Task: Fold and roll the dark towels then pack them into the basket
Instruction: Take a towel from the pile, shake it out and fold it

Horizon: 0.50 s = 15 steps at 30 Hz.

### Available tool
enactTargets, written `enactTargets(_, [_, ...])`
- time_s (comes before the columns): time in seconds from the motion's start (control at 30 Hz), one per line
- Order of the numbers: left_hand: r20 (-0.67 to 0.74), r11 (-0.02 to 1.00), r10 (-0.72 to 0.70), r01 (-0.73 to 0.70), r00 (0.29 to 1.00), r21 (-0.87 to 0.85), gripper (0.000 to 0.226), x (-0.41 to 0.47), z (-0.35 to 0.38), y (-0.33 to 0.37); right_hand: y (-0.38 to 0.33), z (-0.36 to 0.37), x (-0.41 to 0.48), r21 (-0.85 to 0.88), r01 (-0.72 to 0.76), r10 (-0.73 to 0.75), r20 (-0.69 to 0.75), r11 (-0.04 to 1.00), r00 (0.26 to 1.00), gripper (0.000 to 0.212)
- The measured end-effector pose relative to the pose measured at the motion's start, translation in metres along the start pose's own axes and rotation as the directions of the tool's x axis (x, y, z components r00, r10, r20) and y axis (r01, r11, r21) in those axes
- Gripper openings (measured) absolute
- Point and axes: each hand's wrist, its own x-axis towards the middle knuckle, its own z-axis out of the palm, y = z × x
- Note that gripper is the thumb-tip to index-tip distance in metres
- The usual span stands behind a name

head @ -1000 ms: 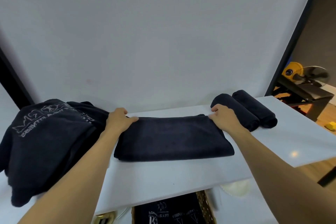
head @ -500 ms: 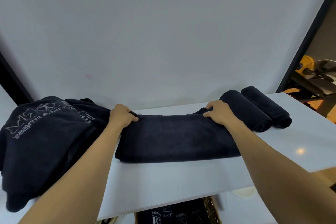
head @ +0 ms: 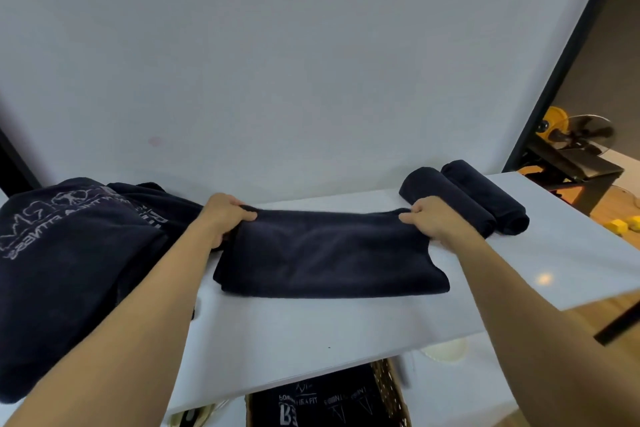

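A folded dark towel [head: 329, 256] lies flat across the middle of the white table [head: 311, 333]. My left hand [head: 223, 217] grips its far left corner, fingers curled round the edge. My right hand [head: 434, 218] pinches its far right corner, and the far edge is lifted and curled slightly toward me. Two rolled dark towels [head: 485, 199] lie side by side just beyond my right hand. A heap of unfolded dark towels [head: 69, 270] with pale lettering covers the table's left end. The wicker basket [head: 389, 388], holding dark towels, shows below the table's near edge.
A white wall rises right behind the table. At the right, past a black frame post [head: 554, 80], stand a yellow fan [head: 568, 132] and a dark bench on a wooden floor. A pale round object [head: 445, 354] lies below the table's front edge.
Both hands have closed on the towel's far corners and raised the far edge, which now curls toward me. The camera has shifted slightly.
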Motion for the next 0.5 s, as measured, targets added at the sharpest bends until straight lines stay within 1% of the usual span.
enactTargets(0.03, [0.0,0.998,-0.019,0.019,1.0,0.067,0.033,0.005,0.003,-0.006,0.002,0.008,0.004,-0.107,-0.017,0.015,-0.014,0.994,1.0,0.039])
enactTargets(0.1, [-0.02,0.983,-0.029,0.032,0.999,0.18,0.054,0.011,0.007,-0.012,0.004,0.019,0.01,-0.249,-0.017,0.002,-0.058,0.968,0.998,0.035])
enactTargets(0.17, [-0.049,0.964,-0.024,0.036,0.999,0.263,0.059,0.005,0.012,-0.008,0.003,0.022,0.013,-0.296,-0.022,0.002,-0.069,0.955,0.998,0.032])
enactTargets(0.27, [-0.021,0.959,-0.035,0.039,0.999,0.28,0.061,0.0,0.018,-0.002,0.004,0.022,0.014,-0.343,-0.049,0.031,-0.056,0.938,0.998,0.034])
enactTargets(0.37, [0.032,0.965,-0.031,0.021,0.999,0.261,0.054,-0.001,0.02,0.003,0.005,0.022,0.014,-0.382,-0.075,0.058,-0.055,0.921,0.997,0.034])
enactTargets(0.43, [0.069,0.982,-0.048,0.034,0.996,0.186,0.046,-0.003,0.021,0.008,-0.001,0.02,0.012,-0.342,-0.078,0.08,-0.009,0.937,0.997,0.031])
enactTargets(0.5, [0.117,0.993,-0.069,0.057,0.991,0.107,0.039,-0.008,0.019,0.014,-0.004,0.016,0.011,-0.247,-0.076,0.092,0.055,0.966,0.994,0.028])
